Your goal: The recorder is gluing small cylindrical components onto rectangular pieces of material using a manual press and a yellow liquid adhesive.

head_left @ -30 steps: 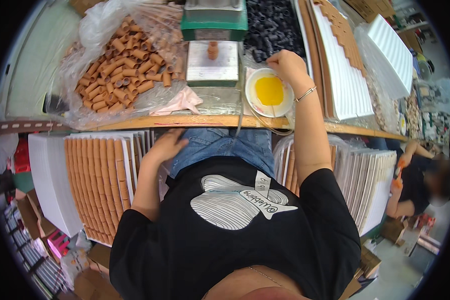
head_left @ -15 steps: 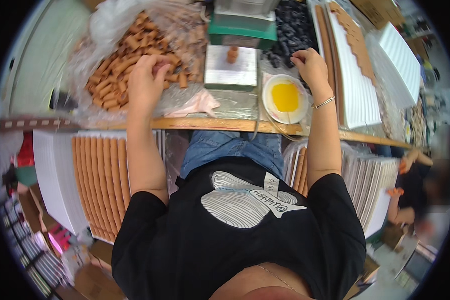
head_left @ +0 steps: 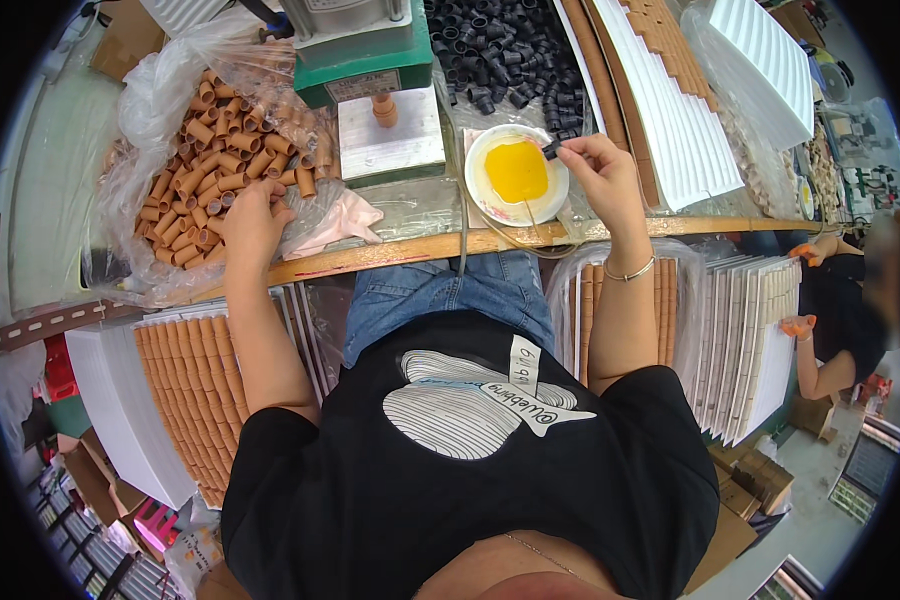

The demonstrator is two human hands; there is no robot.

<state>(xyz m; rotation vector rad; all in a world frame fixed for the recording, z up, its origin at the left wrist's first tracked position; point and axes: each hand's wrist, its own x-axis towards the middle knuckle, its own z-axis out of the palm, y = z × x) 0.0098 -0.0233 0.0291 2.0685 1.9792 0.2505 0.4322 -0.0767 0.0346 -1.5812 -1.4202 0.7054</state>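
My right hand (head_left: 608, 182) pinches a small black plastic cap-like piece (head_left: 551, 149) at the right rim of a white bowl (head_left: 478, 190) holding a yellow paste (head_left: 515, 170). My left hand (head_left: 254, 222) is at the near right side of a heap of short brown tubes (head_left: 205, 175), fingers curled together. What they hold, if anything, is hidden. Between the hands stands a green press (head_left: 370, 70) with a pale metal base plate (head_left: 410, 140). A ringed brown piece (head_left: 384, 110) is upright under its head. Beyond the bowl lie many loose black pieces (head_left: 510, 60).
A pink cloth (head_left: 335, 222) lies near the wooden table edge (head_left: 370, 257). White ribbed trays (head_left: 660, 120) stand at the right. Trays of brown tubes (head_left: 185, 370) sit below the table at left, more trays (head_left: 750, 330) at right. A co-worker's orange-tipped hand (head_left: 802, 325) shows at far right.
My right hand has come back from the black pieces to the bowl, now with a black piece visible in its fingers. My left hand has moved down toward the near tubes. The view has shifted.
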